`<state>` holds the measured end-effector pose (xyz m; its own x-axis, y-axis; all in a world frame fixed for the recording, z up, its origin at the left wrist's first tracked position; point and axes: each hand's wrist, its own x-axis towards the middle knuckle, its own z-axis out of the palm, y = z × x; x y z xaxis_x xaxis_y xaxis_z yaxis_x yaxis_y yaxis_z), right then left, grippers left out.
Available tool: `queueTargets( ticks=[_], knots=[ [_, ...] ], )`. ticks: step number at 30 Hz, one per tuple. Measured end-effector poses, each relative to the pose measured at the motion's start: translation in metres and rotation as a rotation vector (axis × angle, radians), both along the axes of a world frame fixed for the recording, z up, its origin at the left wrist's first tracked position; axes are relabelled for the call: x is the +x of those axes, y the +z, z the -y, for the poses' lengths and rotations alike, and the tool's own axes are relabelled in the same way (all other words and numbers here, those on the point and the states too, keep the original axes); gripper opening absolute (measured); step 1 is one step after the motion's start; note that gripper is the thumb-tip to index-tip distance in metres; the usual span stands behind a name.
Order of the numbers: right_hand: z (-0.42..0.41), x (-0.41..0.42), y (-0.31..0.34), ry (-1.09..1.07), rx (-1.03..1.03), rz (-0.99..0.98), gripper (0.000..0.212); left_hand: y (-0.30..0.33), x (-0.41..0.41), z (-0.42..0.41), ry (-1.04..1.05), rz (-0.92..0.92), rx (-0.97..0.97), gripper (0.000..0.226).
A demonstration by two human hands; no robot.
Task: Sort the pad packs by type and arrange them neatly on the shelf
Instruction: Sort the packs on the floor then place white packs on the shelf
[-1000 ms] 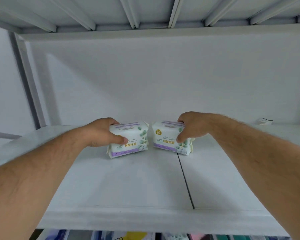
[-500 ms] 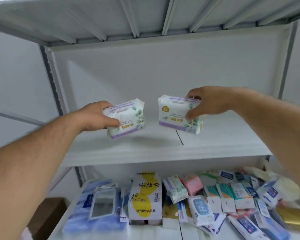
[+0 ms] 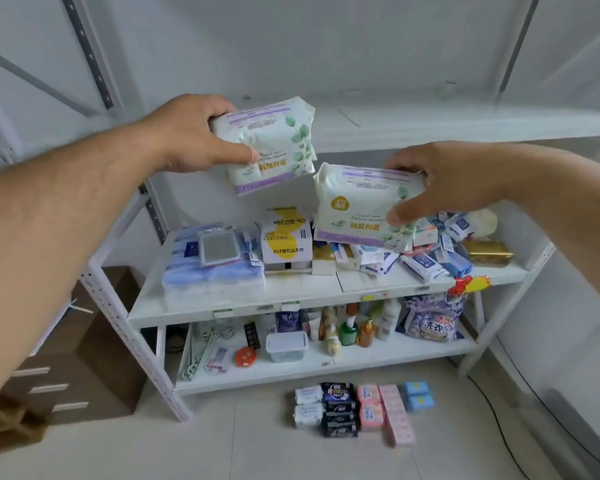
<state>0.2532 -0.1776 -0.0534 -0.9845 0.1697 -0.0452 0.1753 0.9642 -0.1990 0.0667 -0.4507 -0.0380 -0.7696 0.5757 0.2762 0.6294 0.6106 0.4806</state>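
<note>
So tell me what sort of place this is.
Probably a stockroom or a mock shop. A white metal rack holds heaped toiletries, its shelf edge carries price tags, and pad packs lie sorted in rows on the floor.

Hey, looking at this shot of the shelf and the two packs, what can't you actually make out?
Head view only:
- Small print on the left pack: blurred.
- Right pack: the right hand covers one end.
- Jumbled packs on the middle shelf: partly hidden behind the right pack.
- Floor packs: labels too small.
</note>
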Motion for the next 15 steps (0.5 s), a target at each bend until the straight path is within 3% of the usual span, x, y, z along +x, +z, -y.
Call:
queueTargets(
  ticks=[4, 8, 15],
  knots=[
    [0.023, 0.030, -0.051, 0.036, -0.042, 0.134, 0.046, -0.030, 0.040, 0.011, -0.096, 0.087, -0.037, 0.053],
    [0.026, 0.050, -0.114, 0.032, -0.089, 0.279, 0.060, -0.076, 0.069, 0.009, -0.152, 0.119, -0.149, 0.060],
    [0.016, 0.086, -0.235, 0.078, -0.154, 0.419, 0.074, -0.202, 0.104, -0.014, -0.154, 0.329, -0.261, 0.076]
  ],
)
